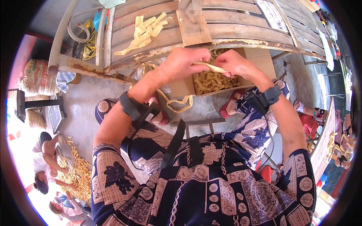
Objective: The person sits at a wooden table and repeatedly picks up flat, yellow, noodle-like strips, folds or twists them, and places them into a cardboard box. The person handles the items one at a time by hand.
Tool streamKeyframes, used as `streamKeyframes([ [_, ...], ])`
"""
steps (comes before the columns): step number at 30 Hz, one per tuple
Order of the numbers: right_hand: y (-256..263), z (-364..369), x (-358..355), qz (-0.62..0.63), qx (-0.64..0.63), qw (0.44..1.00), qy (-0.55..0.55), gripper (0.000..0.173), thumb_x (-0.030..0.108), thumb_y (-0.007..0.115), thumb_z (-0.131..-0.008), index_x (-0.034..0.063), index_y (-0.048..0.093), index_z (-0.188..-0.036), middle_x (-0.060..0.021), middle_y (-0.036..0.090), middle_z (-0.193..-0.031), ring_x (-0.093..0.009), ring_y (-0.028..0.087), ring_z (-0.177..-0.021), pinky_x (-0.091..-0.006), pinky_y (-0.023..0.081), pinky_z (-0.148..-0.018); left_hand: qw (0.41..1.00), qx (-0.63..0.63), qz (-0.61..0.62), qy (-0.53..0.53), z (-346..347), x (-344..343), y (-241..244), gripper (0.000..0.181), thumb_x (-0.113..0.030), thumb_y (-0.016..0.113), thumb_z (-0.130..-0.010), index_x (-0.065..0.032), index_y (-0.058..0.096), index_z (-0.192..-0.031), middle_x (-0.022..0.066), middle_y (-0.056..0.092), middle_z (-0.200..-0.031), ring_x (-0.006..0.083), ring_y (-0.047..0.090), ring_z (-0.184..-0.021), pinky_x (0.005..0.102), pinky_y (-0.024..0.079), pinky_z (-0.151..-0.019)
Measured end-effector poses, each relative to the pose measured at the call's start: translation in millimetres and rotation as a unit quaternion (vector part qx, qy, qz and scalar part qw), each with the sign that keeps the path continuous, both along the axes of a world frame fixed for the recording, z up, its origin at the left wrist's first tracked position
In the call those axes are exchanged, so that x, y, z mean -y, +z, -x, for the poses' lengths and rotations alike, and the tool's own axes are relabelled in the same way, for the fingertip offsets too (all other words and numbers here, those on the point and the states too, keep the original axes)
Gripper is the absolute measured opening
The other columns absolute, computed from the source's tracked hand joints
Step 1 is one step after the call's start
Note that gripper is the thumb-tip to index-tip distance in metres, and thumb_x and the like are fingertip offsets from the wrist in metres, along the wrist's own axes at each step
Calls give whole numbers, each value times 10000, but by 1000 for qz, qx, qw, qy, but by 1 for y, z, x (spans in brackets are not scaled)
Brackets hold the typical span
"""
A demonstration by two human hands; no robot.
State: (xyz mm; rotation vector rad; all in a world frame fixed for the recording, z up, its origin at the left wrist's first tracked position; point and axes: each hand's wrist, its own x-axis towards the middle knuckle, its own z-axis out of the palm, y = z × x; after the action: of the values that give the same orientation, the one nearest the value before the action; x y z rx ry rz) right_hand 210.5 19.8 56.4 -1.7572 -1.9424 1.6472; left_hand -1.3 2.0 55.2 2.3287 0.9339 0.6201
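Over an open cardboard box (183, 87), my left hand (188, 60) and my right hand (233, 64) hold a pale yellow, pliable strip (212, 67) between them. Its ends are pinched in my fingers, and it looks twisted along its length. Inside the box lie many small, knotted yellow-brown pieces (213, 82), partly hidden by my hands. Just beyond, several folded strips (148, 26) and a longer crumpled strip (138, 43) rest on a slatted wooden bench (232, 31) with a rusty metal edge. Another long strip (181, 106) hangs in a loop near my foot.
A wooden board (195, 31) lies across the bench. On the left stand a platform scale (55, 113) and a woven sack (39, 76). Two people (46, 166) sit by a heap of yellow pieces (75, 172) on the floor. Another worktable (322, 141) stands at right.
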Motion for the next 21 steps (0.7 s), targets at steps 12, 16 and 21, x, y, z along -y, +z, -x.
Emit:
streamKeyframes([
  [12,44,0,49,121,-523,840,75,392,285,562,-895,19,544,-1183,58,408,-504,-9,341,-418,-183,262,-423,831,304,462,-55,-1,-12,-2,194,-193,514,-927,-27,612,-950,-2,566,-710,43,488,-567,181,394,-490],
  [16,47,15,44,-48,-354,934,-6,358,263,646,-838,52,600,-1124,21,581,-599,-37,439,-454,-205,360,-461,808,305,496,-87,-14,4,-14,320,-339,545,-900,-42,586,-1012,-21,505,-621,41,422,-510,172,341,-465],
  [21,22,19,46,-316,-167,933,47,347,215,706,-752,122,630,-1077,-68,644,-700,-125,616,-607,-247,485,-560,595,405,675,-161,-16,11,-39,202,-292,538,-909,-91,553,-929,-15,463,-633,45,388,-492,178,305,-450],
])
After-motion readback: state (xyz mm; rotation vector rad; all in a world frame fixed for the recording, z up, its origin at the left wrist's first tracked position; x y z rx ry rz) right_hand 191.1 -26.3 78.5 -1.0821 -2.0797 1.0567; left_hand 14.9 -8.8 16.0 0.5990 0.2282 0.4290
